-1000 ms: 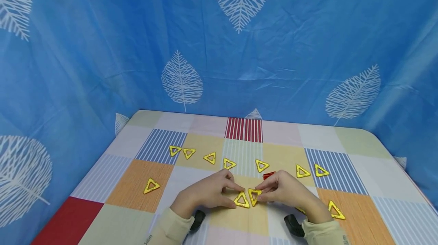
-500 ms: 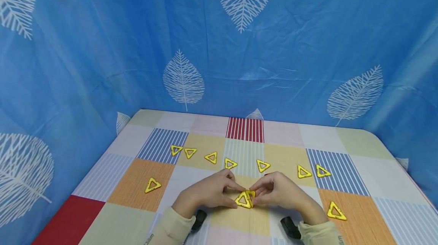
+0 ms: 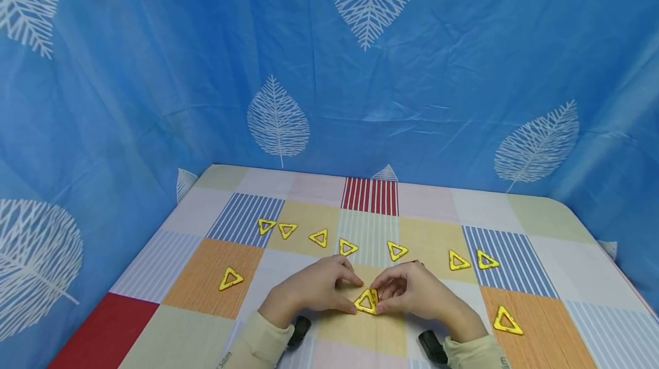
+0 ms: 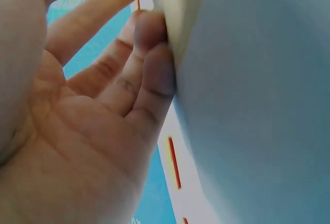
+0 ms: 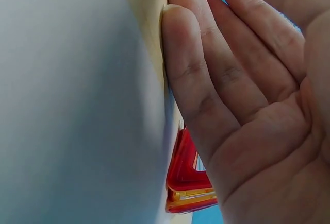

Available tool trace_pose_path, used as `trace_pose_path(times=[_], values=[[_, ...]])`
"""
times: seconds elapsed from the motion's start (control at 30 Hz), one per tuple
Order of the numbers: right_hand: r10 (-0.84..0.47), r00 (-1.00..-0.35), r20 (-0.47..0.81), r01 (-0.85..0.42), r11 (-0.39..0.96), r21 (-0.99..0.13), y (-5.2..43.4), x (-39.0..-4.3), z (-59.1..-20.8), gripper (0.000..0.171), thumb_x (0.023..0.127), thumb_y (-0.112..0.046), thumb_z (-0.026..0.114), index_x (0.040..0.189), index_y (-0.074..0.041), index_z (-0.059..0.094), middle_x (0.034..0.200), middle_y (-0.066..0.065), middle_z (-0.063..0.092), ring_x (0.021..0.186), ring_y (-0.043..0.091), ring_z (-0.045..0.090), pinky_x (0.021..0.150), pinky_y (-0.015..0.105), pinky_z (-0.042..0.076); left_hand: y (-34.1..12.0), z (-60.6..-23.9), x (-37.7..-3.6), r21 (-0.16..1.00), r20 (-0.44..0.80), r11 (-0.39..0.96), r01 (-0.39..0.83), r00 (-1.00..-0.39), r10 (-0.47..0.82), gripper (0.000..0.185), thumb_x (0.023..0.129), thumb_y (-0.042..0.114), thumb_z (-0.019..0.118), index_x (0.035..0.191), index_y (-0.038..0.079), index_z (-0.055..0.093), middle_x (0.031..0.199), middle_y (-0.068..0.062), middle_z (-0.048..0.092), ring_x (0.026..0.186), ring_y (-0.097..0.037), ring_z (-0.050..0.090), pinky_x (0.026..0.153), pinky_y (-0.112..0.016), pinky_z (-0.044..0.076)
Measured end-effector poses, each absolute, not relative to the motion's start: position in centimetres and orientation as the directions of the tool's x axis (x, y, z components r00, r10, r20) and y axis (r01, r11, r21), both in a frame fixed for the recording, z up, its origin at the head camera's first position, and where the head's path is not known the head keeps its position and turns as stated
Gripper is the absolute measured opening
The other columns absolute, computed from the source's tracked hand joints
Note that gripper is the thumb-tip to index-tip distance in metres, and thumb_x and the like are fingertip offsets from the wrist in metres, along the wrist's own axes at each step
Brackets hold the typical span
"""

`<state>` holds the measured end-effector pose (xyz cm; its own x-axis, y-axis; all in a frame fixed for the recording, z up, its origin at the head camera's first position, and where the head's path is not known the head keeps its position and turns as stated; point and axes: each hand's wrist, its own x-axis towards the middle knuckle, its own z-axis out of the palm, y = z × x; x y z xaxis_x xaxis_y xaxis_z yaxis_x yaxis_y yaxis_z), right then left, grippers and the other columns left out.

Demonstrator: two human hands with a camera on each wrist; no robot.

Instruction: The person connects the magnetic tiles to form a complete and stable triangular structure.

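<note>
Head view showed the work barely begun: the left hand (image 3: 314, 292) and the right hand (image 3: 412, 293) met at the near middle of the bench (image 3: 170, 312), their fingers pinching a pair of yellow triangles (image 3: 367, 301) that stood tilted against each other, edges seemingly joined, though I could not tell whether the joint had closed. By my judgement, nine loose triangles were left: one at nine o'clock of the hands (image 3: 229, 279), a row of seven at twelve o'clock (image 3: 348, 247), one at three o'clock (image 3: 507, 321). A red piece (image 5: 186, 175) lay under the right palm, nearly hidden from the head and clear only in the right wrist view. Both wrist views were mostly blocked by blurred cloth and palm, and the held pair did not show in them.
</note>
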<state>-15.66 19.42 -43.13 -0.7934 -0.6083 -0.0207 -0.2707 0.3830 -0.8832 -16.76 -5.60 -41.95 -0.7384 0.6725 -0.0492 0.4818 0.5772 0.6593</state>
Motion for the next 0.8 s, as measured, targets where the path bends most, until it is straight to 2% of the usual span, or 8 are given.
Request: trace_pose_path(times=[0.1,0.17,0.3,0.37,0.47,0.63,0.8], values=[[-0.608,-0.794,-0.021,-0.288,0.406,-0.867,19.3,-15.6,-43.1,0.026,0.079,-0.017,0.088,0.1,-0.009,0.076,0.08,-0.003,0.072,0.071,0.014,0.069,0.064,0.028,0.055,-6.1,-41.8,-17.1,0.701,-0.013,0.558,0.443,-0.775,0.632,0.034,0.081,0.018,0.087,0.112,0.007,0.077,0.093,0.007,0.061,0.078,-0.009,0.055,0.069,-0.023,0.047],[-0.604,-0.797,-0.027,-0.289,0.42,-0.861,19.2,-15.5,-43.0,0.026,0.078,-0.018,0.088,0.1,-0.01,0.075,0.079,-0.004,0.071,0.07,0.014,0.069,0.064,0.027,0.054,-6.7,-41.7,-17.4,0.705,0.019,0.577,0.413,-0.824,0.567,0.031,0.084,0.015,0.083,0.112,0.005,0.076,0.094,0.003,0.062,0.079,-0.011,0.057,0.07,-0.027,0.048],[-0.598,-0.8,-0.039,-0.277,0.426,-0.861,19.1,-15.5,-43.0,0.027,0.078,-0.018,0.089,0.099,-0.01,0.075,0.078,-0.003,0.071,0.07,0.014,0.068,0.063,0.027,0.054,-8.1,-41.7,-18.4,0.678,0.057,0.67,0.302,-0.931,0.362,0.03,0.088,0.01,0.078,0.116,0.004,0.072,0.103,-0.006,0.06,0.083,-0.016,0.057,0.074,-0.035,0.049],[-0.595,-0.802,-0.042,-0.27,0.425,-0.864,19.1,-15.5,-43.0,0.027,0.077,-0.017,0.089,0.099,-0.01,0.075,0.078,-0.002,0.071,0.07,0.015,0.068,0.063,0.027,0.054,-8.6,-41.8,-19.0,0.649,0.058,0.721,0.242,-0.961,0.271,0.032,0.088,0.009,0.077,0.119,0.003,0.072,0.109,-0.009,0.06,0.086,-0.018,0.056,0.077,-0.038,0.049],[-0.592,-0.805,-0.04,-0.265,0.419,-0.868,19.2,-15.4,-43.1,0.027,0.077,-0.016,0.089,0.099,-0.01,0.075,0.078,-0.001,0.071,0.069,0.015,0.068,0.062,0.027,0.053,-9.0,-42.1,-19.9,0.601,0.04,0.777,0.186,-0.978,0.203,0.038,0.087,0.01,0.078,0.123,0.003,0.07,0.116,-0.012,0.06,0.094,-0.022,0.059,0.085,-0.042,0.05],[-0.595,-0.803,-0.036,-0.258,0.401,-0.879,19.3,-15.4,-43.1,0.028,0.077,-0.015,0.089,0.1,-0.009,0.075,0.079,0.0,0.071,0.07,0.016,0.068,0.063,0.028,0.054,-9.0,-42.5,-20.9,0.568,-0.01,0.811,0.137,-0.985,0.173,0.045,0.09,0.012,0.076,0.132,0.0,0.065,0.121,-0.015,0.059,0.108,-0.028,0.059,0.097,-0.046,0.047],[-0.595,-0.803,-0.045,-0.247,0.4,-0.882,19.3,-15.6,-43.2,0.028,0.077,-0.015,0.089,0.101,-0.01,0.076,0.081,0.0,0.071,0.071,0.017,0.069,0.064,0.028,0.054,-8.8,-42.7,-21.6,0.554,-0.028,0.824,0.119,-0.987,0.161,0.045,0.089,0.012,0.076,0.131,0.0,0.066,0.116,-0.015,0.059,0.097,-0.023,0.056,0.09,-0.042,0.049]])
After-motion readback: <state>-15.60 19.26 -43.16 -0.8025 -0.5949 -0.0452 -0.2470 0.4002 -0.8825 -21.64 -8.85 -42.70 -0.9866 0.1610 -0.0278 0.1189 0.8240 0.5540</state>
